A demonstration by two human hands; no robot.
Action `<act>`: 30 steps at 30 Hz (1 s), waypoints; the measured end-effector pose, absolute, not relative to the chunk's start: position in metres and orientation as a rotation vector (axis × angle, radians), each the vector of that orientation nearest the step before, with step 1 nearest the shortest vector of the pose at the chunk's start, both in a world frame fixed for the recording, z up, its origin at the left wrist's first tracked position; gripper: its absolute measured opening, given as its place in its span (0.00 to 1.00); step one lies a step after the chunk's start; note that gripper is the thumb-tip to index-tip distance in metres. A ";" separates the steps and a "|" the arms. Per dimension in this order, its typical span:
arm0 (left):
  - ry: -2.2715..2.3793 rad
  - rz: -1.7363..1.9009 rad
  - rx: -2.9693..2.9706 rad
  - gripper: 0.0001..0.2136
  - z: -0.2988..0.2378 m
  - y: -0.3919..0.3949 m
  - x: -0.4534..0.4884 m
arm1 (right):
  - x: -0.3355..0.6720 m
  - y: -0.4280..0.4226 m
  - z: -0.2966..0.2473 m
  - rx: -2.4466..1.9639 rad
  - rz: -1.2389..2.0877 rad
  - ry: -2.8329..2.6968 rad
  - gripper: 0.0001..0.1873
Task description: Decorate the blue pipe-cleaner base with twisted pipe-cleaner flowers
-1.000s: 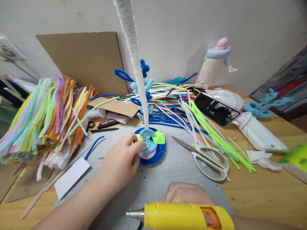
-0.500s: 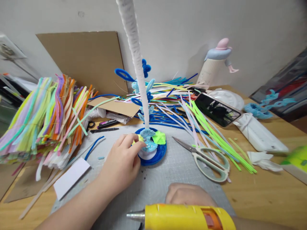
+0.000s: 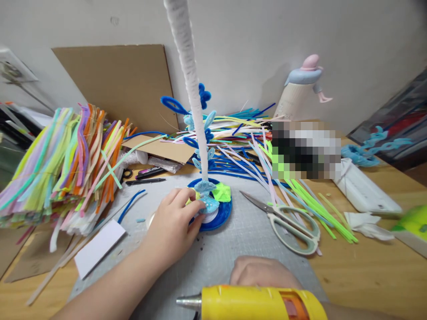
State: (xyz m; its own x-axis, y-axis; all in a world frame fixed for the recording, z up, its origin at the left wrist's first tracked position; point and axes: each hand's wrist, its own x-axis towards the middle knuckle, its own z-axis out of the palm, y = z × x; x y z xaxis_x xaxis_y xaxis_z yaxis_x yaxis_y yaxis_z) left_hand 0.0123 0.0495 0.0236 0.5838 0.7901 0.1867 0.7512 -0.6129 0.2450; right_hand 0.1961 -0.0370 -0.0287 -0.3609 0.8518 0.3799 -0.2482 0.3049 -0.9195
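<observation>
My left hand [image 3: 176,220] reaches to a round blue base [image 3: 224,215], its fingertips closed on the edge of a light blue fuzzy piece [image 3: 211,204] there. A ribbed white stem [image 3: 191,89] rises upright from the base, with blue pipe-cleaner leaves and flowers [image 3: 173,104] beside it. A bright green-yellow crumpled piece [image 3: 222,192] sits on the base's right side. In the foreground my right hand [image 3: 263,271] is closed around a yellow hot glue gun [image 3: 250,304], whose metal nozzle points left; the grip is out of view.
Scissors [image 3: 293,226] lie right of the base on the grey mat [image 3: 247,240]. Bundled coloured pipe cleaners [image 3: 63,169] stand at left, loose ones [image 3: 310,200] at right. A white card [image 3: 100,248], cardboard [image 3: 123,84] and a bottle [image 3: 295,98] are around. A pixelated patch hides the right rear.
My left fingers have shifted slightly at the light blue piece, the thumb lower. A pale rounded edge now shows left of that hand. My right hand and the glue gun stay nearly still.
</observation>
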 end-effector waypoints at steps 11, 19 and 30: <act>1.299 0.425 2.723 0.08 0.021 0.051 0.011 | 0.197 -0.033 -0.027 -0.503 1.216 -1.545 0.22; 1.291 0.450 2.685 0.08 0.023 0.050 0.011 | 0.197 -0.037 -0.025 -0.546 1.215 -1.557 0.20; 1.435 0.718 2.184 0.11 0.038 -0.009 -0.023 | 0.209 -0.046 -0.005 -0.758 1.539 -1.386 0.22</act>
